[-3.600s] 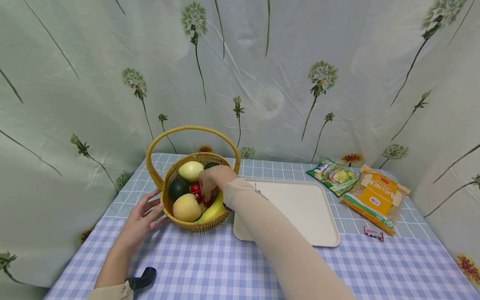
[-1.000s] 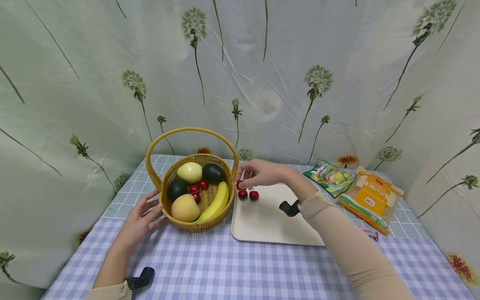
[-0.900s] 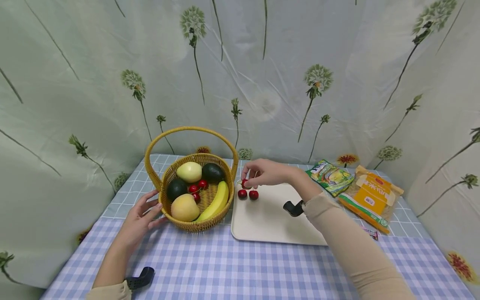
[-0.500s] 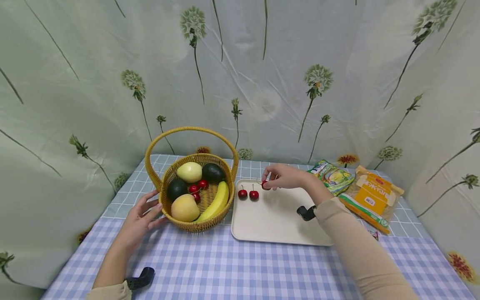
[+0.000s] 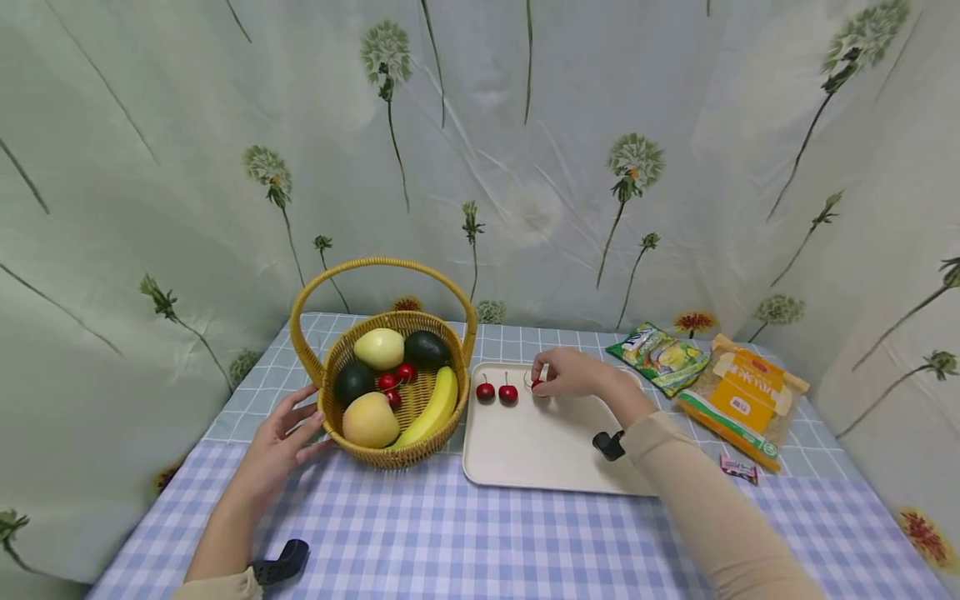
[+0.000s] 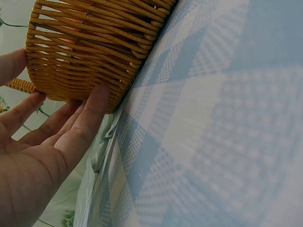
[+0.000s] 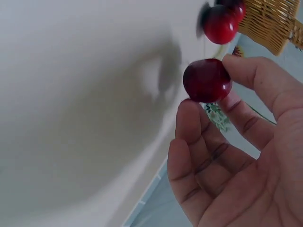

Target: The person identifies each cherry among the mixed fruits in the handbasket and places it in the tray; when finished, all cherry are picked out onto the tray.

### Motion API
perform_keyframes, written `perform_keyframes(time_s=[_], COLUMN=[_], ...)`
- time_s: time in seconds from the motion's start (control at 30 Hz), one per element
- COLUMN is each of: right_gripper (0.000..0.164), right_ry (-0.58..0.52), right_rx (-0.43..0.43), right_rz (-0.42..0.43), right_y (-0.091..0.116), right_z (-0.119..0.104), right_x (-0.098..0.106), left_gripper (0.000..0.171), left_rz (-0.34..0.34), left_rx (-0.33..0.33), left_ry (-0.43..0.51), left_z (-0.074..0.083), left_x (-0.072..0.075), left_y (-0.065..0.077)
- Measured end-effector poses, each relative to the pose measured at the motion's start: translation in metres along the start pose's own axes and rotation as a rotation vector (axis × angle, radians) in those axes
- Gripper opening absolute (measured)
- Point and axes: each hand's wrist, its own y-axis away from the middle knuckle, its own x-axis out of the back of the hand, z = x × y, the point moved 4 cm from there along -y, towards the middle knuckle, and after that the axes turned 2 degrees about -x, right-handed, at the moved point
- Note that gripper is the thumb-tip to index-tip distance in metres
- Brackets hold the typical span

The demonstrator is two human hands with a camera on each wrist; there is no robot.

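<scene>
My right hand (image 5: 573, 372) pinches a dark red cherry (image 7: 207, 80) between thumb and fingers, low over the cream tray (image 5: 540, 462). Two cherries (image 5: 507, 394) with upright stems lie on the tray to its left. My left hand (image 5: 277, 446) rests its fingertips against the left side of the wicker basket (image 5: 397, 457), fingers fairly straight in the left wrist view. Inside the basket are a banana (image 5: 429, 408), a yellowish round fruit (image 5: 371, 420), a pale yellow-green fruit (image 5: 378, 348), two dark green avocado-like fruits (image 5: 427, 349) and several red cherries (image 5: 387, 381).
A tall handle (image 5: 384, 262) arches over the basket. Right of the tray lie a green packet (image 5: 666, 358), an orange-and-clear bag of grain (image 5: 742, 402) and a small pink wrapped candy (image 5: 738, 469). A floral curtain (image 5: 540, 167) hangs behind the checked table.
My right hand has gone from inside the basket to the tray, then rightward past two cherries and down with a third. My left hand has stayed against the basket.
</scene>
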Motion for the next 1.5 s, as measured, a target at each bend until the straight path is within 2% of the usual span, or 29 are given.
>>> perform_keyframes(time_s=[0.17,0.73,1.1,1.3,1.5], right_gripper=[0.015,0.024,0.029,0.034,0.027], right_ry=[0.048,0.056,-0.048,-0.092,-0.129], right_rx=[0.008,-0.041,-0.046,-0.021,-0.02], right_rz=[0.031,0.056,0.031,0.012,-0.014], right_y=[-0.002,-0.009,-0.002,0.005,0.004], right_z=[-0.004,-0.003,0.005,0.009,0.013], right_x=[-0.006,-0.016,-0.012,-0.006,-0.009], left_gripper=[0.066,0.068,0.066,0.067,0.068], left_rz=[0.005,-0.008,-0.008,-0.002,0.0], left_rx=[-0.002,-0.011,-0.012,0.001,0.011], left_ry=[-0.012,-0.016,-0.007,-0.02,-0.025], left_z=[-0.001,0.0,0.0,0.0,-0.001], left_x=[-0.001,0.0,-0.001,0.0,0.0], left_y=[0.0,0.0,0.0,-0.001,-0.001])
